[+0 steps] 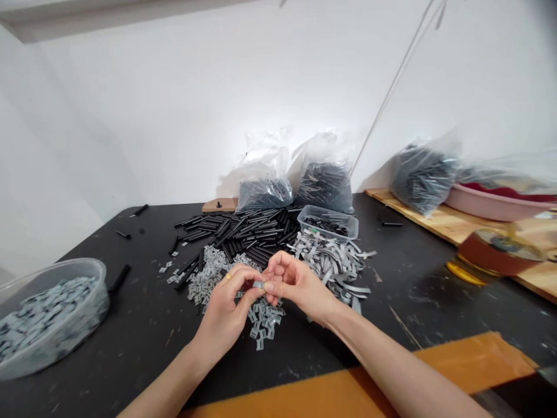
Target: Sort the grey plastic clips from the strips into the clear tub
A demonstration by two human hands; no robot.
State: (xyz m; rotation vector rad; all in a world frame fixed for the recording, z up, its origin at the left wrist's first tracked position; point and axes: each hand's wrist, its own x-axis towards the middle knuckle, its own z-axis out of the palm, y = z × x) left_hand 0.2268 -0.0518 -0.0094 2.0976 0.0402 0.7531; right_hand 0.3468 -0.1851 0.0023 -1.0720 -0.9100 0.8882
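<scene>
My left hand (pixel 235 299) and my right hand (pixel 293 284) meet fingertip to fingertip over the table. Between them, both pinch a small grey plastic piece (pixel 258 284), mostly covered by the fingers. Below and behind my left hand spreads a pile of small grey slotted clips (pixel 209 270), with more grey clips (pixel 263 322) just under the hands. To the right of my right hand lies a heap of short grey strips (pixel 335 261). Black rods (pixel 243 229) are piled behind the hands.
A clear tub of grey pieces (pixel 102 290) stands at left. Behind the piles are a clear box of small black parts (pixel 354 228) and plastic bags (pixel 324 180). At right are a tape roll (pixel 487 255), a wooden board (pixel 391 212) and a pink basin (pixel 491 203). Brown tape (pixel 470 360) covers the front edge.
</scene>
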